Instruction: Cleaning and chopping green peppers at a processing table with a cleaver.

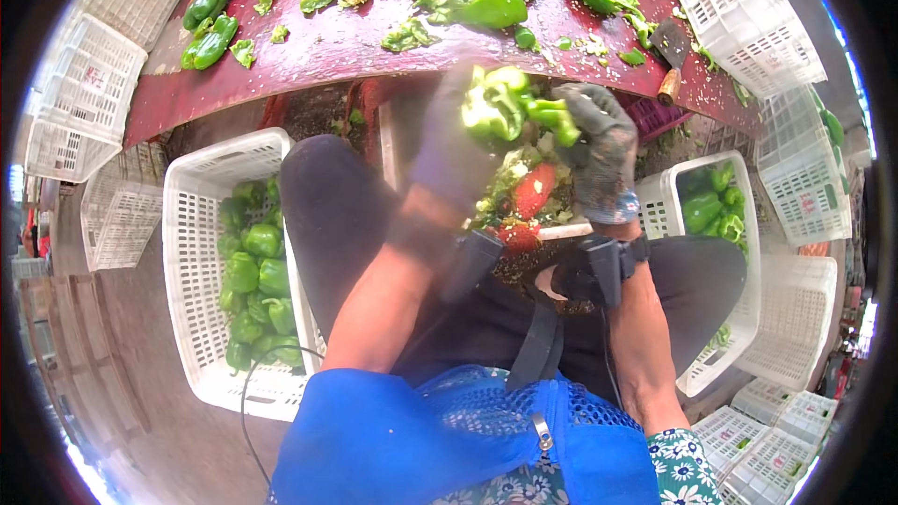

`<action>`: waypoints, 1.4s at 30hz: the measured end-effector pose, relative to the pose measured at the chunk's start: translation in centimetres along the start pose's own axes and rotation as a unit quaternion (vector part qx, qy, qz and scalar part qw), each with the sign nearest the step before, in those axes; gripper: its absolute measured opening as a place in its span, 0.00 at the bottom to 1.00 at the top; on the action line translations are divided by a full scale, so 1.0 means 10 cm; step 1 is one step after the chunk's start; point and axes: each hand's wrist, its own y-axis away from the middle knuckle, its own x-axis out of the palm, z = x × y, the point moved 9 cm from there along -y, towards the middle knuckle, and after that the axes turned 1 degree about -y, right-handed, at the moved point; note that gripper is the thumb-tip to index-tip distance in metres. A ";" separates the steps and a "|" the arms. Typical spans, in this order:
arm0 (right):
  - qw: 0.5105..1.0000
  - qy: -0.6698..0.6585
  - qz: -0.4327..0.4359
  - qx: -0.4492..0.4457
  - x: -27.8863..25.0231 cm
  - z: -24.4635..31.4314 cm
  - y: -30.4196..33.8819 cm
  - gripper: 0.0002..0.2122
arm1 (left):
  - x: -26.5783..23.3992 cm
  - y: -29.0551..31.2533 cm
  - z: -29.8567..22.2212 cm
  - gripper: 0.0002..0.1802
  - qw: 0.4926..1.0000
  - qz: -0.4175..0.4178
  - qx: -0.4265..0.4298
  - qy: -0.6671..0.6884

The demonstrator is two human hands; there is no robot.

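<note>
"Where was the opened green pepper?"

"Upper middle of the frame, between the two hands, by the curved near edge of the red tabletop."

"And the hands?"

"The gloved right hand had its fingers closed on a green pepper piece. The left hand was a blur, so I couldn't tell how its fingers stood."

"What room did they have?"

"Below them, a white-rimmed bin held pale scraps and a red piece. The knees flanked it left and right. Above, a mostly bare band of tabletop ran up to the cut pepper halves at the top."

"Anything in the way?"

"A wooden-handled blade lay at upper right, its handle by the near edge. Whole peppers lay at upper left. A crate of green peppers stood beside the left knee, and another crate at right, partly behind the right knee. Stacked crates crowded both sides of the frame."
</note>
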 end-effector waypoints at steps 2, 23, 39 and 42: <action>0.999 -0.040 0.004 -0.017 -0.02 0.20 0.04 0.05 | -0.01 -0.06 0.04 0.21 0.999 0.009 -0.022 0.046; 0.837 0.407 0.162 -0.327 0.48 0.59 0.15 0.13 | -0.05 -0.02 -0.05 0.26 0.991 -0.038 -0.105 0.070; 0.810 0.514 0.098 -0.263 0.57 0.11 0.09 0.03 | 0.05 0.02 0.06 0.19 0.996 0.019 0.021 -0.079; 0.765 0.483 0.194 -0.379 0.72 0.29 0.34 0.07 | 0.03 0.01 0.18 0.21 0.994 -0.020 -0.078 0.075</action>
